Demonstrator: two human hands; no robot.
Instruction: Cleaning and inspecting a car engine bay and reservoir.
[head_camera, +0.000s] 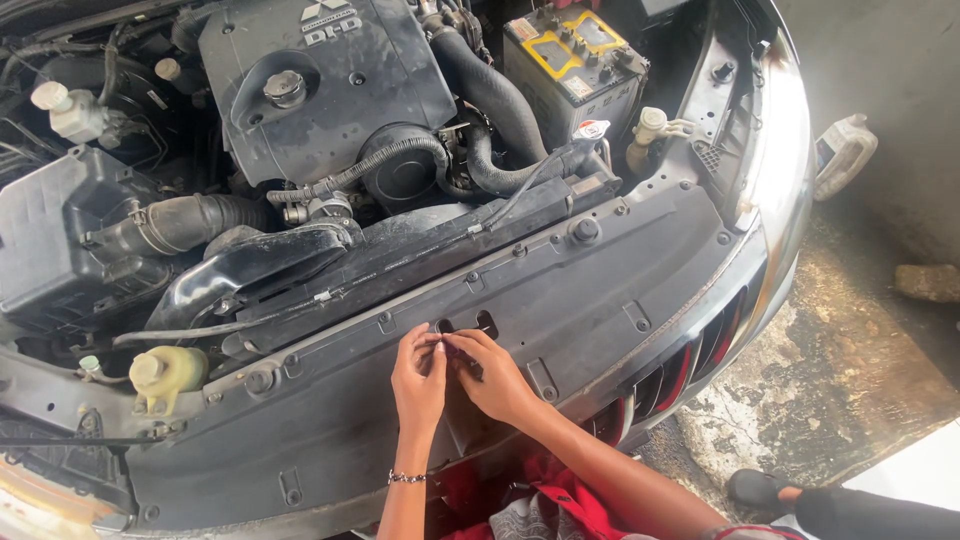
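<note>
Left hand: the left hand (418, 375) rests on the black plastic radiator cover (560, 300), its fingertips pressed together at the edge of the latch opening (468, 325); whether they pinch anything small there cannot be told.
Right hand: the right hand (495, 375) lies just beside it, the two touching at the fingertips, thumb and forefinger closed as if nipping something thin between them; the thing itself is too small to make out.
Work spot: the latch opening sits at the middle of the cover's front part, directly above both hands, with push clips (585, 230) spaced along the panel.
Doing it well: both wrists seem best kept braced on the cover, so the fingertips work with small, steady moves.
Grip: a light, square pinch looks wiser than a hard tug, since plastic trim fasteners tend to snap.
Risk: a small part dropped here could fall behind the grille (690, 365).
Around: the yellow-topped battery (570, 60) and the pale coolant reservoir (165, 375) stand well apart from the hands.
</note>
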